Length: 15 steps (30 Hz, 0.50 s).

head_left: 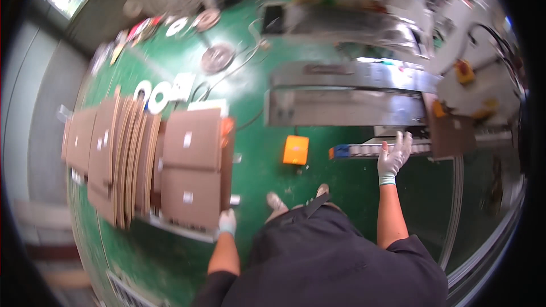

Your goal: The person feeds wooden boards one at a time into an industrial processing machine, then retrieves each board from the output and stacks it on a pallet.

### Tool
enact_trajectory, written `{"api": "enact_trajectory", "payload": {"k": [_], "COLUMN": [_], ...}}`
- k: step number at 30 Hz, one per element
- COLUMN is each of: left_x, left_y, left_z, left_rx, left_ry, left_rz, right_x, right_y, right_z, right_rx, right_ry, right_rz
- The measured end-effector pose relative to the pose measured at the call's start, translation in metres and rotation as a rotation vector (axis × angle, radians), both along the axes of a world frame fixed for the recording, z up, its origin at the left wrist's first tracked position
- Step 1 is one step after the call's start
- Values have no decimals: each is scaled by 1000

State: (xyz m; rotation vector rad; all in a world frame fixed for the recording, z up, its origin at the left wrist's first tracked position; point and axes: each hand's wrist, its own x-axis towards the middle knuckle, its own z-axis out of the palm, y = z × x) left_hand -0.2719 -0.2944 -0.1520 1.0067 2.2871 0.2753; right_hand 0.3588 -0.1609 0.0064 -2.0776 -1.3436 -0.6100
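You are wearing white gloves, and your two arms are pointing out on both sides of you. Your left grip is sitting at the near right corner of the brown cardboard pieces. Its fingers are looking bent there, but it is too blurry to tell if they are pinching the cardboard. These pieces are lying just left of and ahead of that grip, and small white labels are showing on them. Farther left of the same grip, more cardboard sheets are standing in a row, leaning close together. Past the pieces, ahead of your left grip, white rings are lying on the green floor.

Your right grip is being held open, with its fingers spread and pointing away from you. It is showing in front of a strip of rollers with a blue end, and you cannot tell if it is touching it. Just right of this grip, a brown cardboard sheet is hanging by the machine. Ahead of it, a shiny metal table is standing. Between your two grips, farther ahead, an orange box is sitting on the floor.
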Motion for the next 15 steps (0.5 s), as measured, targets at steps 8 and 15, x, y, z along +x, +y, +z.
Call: {"api": "enact_trajectory", "payload": {"k": [8, 15], "left_x": [-74, -87], "left_y": [-20, -20], "left_z": [-16, -35], "left_rx": [4, 119], "left_ry": [-155, -284], "left_rz": [948, 1252], "right_x": [-122, -127], "right_y": [40, 43], "right_z": [11, 1], "right_rx": [-462, -474], "right_ry": [65, -40], "right_rz": [417, 387]}}
